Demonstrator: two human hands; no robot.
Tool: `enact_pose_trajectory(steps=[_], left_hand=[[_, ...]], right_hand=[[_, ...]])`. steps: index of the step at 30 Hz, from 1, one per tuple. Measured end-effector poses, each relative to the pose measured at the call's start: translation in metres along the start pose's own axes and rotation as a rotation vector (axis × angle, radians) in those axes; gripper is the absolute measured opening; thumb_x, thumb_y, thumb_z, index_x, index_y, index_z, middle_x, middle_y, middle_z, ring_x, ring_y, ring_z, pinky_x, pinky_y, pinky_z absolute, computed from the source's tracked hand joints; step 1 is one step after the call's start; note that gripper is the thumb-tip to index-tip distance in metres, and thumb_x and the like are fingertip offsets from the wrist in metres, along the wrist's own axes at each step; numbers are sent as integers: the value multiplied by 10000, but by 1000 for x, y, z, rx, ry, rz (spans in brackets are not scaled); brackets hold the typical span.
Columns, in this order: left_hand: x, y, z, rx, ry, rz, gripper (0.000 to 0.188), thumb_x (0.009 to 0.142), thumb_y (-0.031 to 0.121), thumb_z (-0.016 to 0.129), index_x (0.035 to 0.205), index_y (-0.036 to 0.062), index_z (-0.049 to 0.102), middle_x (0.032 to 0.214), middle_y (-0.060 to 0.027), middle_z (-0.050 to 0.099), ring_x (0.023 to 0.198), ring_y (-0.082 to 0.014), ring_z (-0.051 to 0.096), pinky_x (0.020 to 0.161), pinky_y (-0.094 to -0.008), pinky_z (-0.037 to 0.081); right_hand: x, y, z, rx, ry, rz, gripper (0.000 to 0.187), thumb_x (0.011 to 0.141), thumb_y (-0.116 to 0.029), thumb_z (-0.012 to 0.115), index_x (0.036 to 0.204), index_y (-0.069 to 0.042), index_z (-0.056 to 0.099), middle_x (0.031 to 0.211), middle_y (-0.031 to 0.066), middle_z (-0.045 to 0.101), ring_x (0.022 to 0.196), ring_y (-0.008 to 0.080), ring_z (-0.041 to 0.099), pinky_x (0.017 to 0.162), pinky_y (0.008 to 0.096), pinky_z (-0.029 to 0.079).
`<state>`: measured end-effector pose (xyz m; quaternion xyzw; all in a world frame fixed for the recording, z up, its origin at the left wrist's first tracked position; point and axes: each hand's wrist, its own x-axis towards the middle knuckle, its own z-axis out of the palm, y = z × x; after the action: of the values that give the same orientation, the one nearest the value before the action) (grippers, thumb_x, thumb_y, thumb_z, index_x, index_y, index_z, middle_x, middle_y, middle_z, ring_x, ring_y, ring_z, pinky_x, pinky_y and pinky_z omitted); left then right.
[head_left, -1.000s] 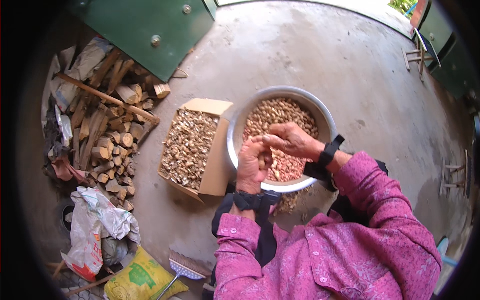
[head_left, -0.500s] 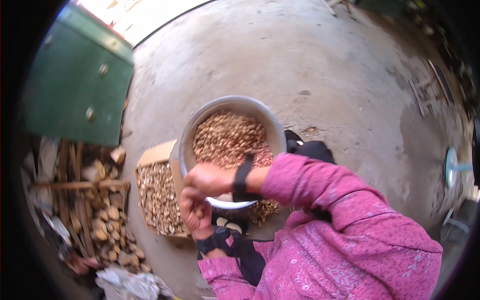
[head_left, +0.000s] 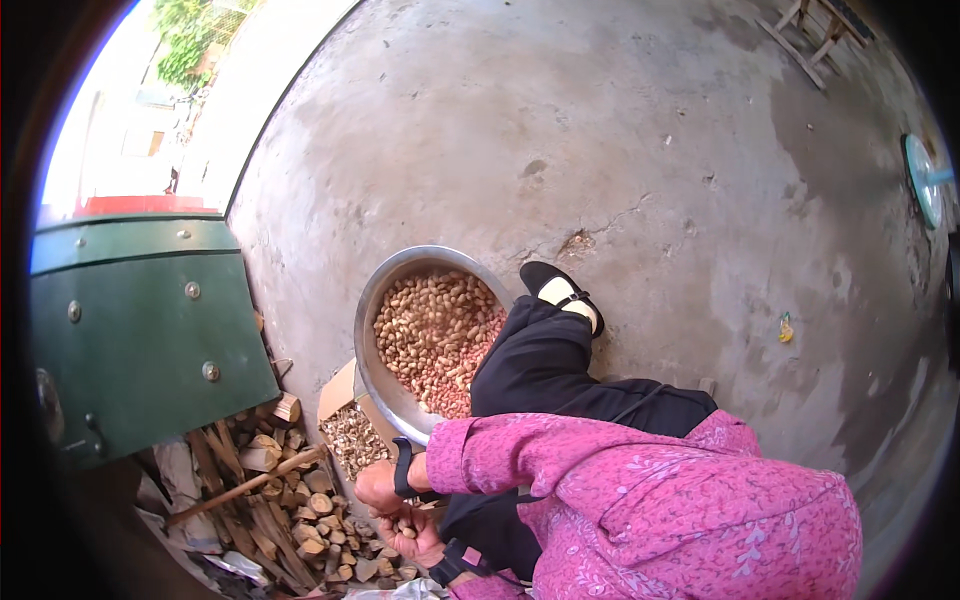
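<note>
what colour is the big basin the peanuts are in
Silvery grey metal basin; head view shows it.

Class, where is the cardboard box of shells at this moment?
In the head view, the cardboard box sits low and left of centre on the concrete floor, touching the metal basin and beside the firewood pile.

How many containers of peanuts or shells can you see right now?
2: a metal basin of peanuts beside the leg, and a cardboard box of shells left of it, partly hidden by the hands.
</note>
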<state>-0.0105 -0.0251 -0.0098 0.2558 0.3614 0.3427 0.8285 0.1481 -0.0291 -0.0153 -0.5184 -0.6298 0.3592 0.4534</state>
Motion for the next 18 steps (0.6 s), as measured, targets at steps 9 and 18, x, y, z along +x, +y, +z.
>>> enact_pose_trajectory(steps=[9, 18], left_hand=[[-2, -11, 43, 10, 59, 45, 116, 818, 177, 501, 741, 91, 498, 536, 11, 402, 413, -72, 335, 329, -208, 244], [4, -8, 45, 47, 8, 5, 105, 803, 170, 520, 753, 83, 489, 527, 13, 380, 409, -77, 313, 335, -208, 234]], right_hand=[[-9, -3, -23, -39, 123, -63, 177, 663, -221, 648, 694, -47, 663, 718, 139, 648, 724, 289, 646, 630, 381, 521], [-16, -5, -37, -57, 172, -45, 174, 653, -209, 642, 708, -46, 669, 705, 137, 646, 707, 292, 644, 617, 378, 521]])
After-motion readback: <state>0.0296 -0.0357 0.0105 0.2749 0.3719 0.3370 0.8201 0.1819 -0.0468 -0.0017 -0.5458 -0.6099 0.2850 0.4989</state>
